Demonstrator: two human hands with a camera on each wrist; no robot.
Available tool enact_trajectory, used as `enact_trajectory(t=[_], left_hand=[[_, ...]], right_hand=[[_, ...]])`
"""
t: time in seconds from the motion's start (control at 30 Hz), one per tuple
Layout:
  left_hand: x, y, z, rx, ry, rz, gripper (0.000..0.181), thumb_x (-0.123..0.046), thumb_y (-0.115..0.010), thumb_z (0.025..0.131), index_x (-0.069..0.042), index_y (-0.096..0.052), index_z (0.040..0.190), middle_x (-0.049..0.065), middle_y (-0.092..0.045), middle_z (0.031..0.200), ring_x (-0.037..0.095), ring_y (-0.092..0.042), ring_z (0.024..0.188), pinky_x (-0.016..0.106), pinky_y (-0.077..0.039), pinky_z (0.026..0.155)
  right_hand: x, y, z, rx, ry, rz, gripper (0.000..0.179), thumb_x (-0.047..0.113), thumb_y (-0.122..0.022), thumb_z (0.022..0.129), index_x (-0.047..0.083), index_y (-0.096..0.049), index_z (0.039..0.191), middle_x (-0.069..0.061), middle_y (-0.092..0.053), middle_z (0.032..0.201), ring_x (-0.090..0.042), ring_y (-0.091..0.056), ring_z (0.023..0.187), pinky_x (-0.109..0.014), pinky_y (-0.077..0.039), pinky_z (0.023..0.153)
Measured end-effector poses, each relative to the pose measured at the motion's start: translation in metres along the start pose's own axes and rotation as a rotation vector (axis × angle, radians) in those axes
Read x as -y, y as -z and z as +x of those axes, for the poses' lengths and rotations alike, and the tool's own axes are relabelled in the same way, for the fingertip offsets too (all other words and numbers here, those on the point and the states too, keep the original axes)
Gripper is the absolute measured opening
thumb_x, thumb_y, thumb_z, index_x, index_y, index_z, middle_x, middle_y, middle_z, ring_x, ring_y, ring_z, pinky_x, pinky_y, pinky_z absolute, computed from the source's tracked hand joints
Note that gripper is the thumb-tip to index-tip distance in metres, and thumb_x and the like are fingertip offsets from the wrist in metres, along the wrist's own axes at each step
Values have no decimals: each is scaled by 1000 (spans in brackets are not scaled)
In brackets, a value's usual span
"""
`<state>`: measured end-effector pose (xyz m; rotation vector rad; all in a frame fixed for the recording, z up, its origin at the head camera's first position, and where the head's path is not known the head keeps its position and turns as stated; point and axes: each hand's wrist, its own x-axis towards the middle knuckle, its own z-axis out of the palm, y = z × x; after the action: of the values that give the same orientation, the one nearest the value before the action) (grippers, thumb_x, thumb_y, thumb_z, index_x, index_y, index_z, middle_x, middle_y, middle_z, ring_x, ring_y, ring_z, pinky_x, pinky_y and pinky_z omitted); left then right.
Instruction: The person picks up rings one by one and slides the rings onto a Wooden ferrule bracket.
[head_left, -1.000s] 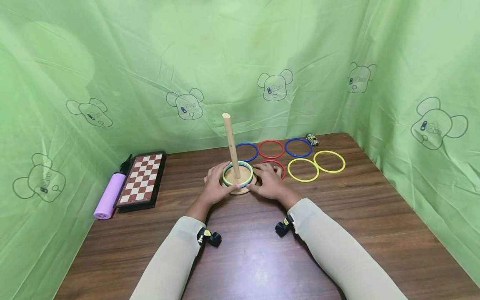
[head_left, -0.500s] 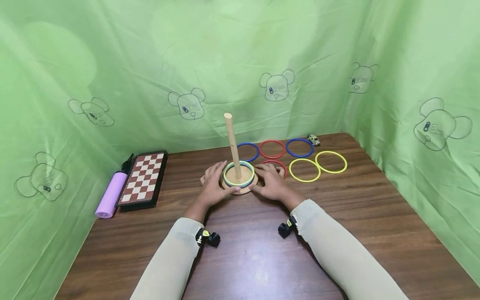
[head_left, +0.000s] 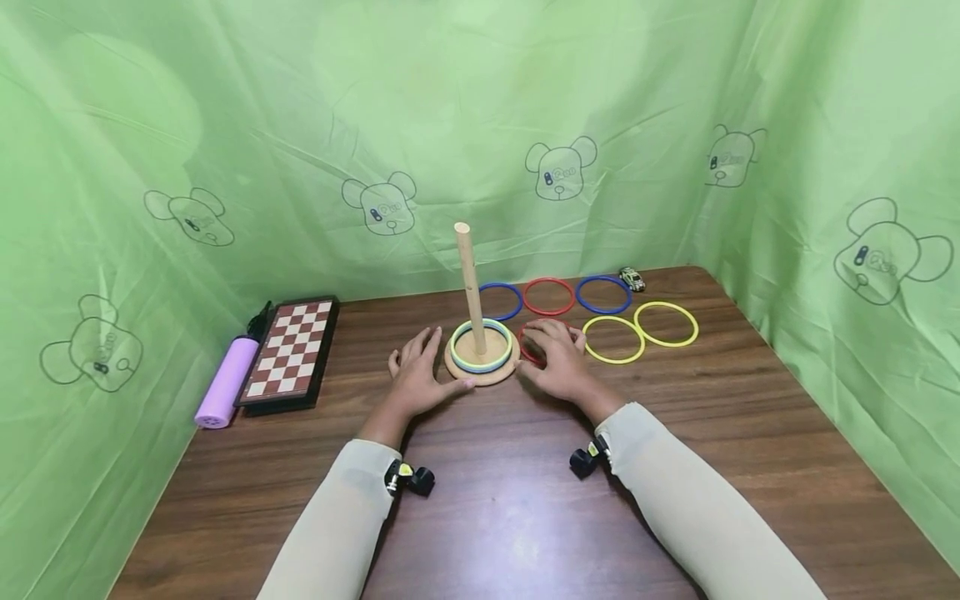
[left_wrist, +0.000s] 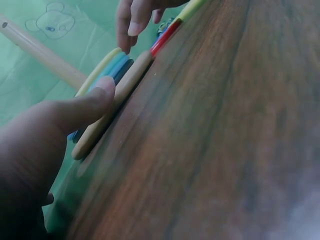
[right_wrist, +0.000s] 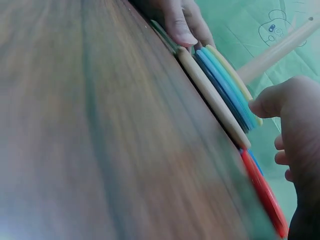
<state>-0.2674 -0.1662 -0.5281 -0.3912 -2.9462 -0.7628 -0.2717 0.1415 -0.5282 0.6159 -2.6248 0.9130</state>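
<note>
Relaxing around a round base (head_left: 495,381), the left hand (head_left: 418,379) and right hand (head_left: 558,362) grasp nothing; on it, stacked rings (head_left: 482,370) encircle a wooden peg (head_left: 471,287). Red, blue and yellow rings (head_left: 613,362) lie behind and rightward; a chessboard (head_left: 288,354) and purple cylinder (head_left: 227,383) lie far left on the table (head_left: 487,500).

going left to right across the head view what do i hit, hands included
Purple cylinder → checkered board → left hand → wooden peg → right hand → left yellow ring → right yellow ring
</note>
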Motion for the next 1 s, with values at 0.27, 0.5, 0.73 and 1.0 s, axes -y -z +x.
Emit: enact_trajectory(t=[0.27,0.5,0.73,1.0], left_hand=[[1,0,-8,67,21,55,123,-85,-70,86,-13,-25,175,15,-25,182,44,-22,169,84,-5,126],[-1,3,-9,72,31,69,116,-82,-71,88,-15,-32,174,16,-30,180,44,-22,169,85,-5,124],[1,0,-10,74,30,77,113,-82,-71,88,-17,-35,173,13,-33,179,42,-22,169,85,-5,125],[4,-1,-5,70,24,86,110,-81,-71,89,-19,-36,173,13,-32,179,43,-21,169,85,-4,124]], right_hand=[[-21,24,-15,-2,-59,0,63,32,-83,94,2,-67,147,-16,-60,156,-38,-44,151,-74,-16,117],[-39,41,-20,-17,-83,-10,65,34,-85,93,1,-67,146,-19,-58,157,-41,-40,154,-75,-16,117],[-66,62,-29,-27,-146,-35,69,35,-85,92,1,-65,148,-21,-56,159,-44,-35,157,-79,-17,118],[-90,81,-33,-10,-221,-61,69,37,-81,97,1,-60,152,-21,-50,164,-47,-26,162,-78,-13,119]])
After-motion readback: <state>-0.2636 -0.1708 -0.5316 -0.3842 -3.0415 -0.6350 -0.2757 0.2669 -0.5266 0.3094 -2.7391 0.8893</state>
